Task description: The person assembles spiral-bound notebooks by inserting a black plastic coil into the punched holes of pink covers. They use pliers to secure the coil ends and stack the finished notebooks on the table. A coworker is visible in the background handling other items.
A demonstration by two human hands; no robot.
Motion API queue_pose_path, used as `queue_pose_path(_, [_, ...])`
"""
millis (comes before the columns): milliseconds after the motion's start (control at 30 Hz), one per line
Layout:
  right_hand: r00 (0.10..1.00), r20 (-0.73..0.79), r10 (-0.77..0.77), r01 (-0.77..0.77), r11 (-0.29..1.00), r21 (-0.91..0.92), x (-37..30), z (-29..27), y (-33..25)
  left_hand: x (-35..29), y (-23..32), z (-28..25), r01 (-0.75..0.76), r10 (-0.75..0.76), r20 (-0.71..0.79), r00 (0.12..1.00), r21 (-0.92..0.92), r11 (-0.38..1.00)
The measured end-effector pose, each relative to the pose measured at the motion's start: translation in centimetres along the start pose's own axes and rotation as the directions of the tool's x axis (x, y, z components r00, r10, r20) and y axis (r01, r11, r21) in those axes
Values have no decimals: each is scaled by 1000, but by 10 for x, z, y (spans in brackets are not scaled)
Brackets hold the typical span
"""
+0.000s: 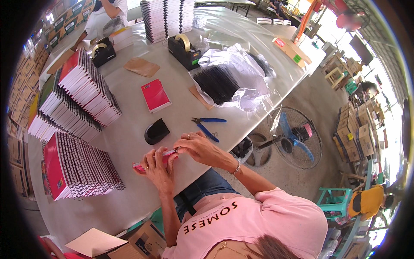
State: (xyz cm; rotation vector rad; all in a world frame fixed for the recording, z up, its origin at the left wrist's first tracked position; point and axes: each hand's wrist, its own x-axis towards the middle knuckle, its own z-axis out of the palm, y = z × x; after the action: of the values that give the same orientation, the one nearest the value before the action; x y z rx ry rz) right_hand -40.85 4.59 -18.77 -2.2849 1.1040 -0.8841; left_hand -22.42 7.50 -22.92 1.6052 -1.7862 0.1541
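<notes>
Red notebook (166, 158): in hand, near the edge of the tabletop (129, 138).
Left grip: left hand (157, 172) clasps the notebook.
Right grip: right hand (200, 149) has fingertips at its right end; pinch cannot be confirmed.
Step, judged: finger work at that end.
Next move: appears to call for steady left support.

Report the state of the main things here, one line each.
Held notebook: gripped in the left hand
Right hand: curled at that notebook's end
Loose red notebook: closed, lying flat
Pliers: handles spread
Tape dispensers: upright, loaded
White wrapping: open, crumpled
Black coils: partly uncovered
Notebook stacks: piled
Fan: standing, spin unclear
</notes>
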Motion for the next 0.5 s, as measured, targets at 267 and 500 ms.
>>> queue_pose_path(267, [998,-14,66,-65,997,46,2,1,-9,0,-1,0,-1,1,-6,1000,34,999])
queue_pose_path(500, [994,11,112,-112,993,49,3,2,-11,0,0,0,2,-2,6,1000,32,999])
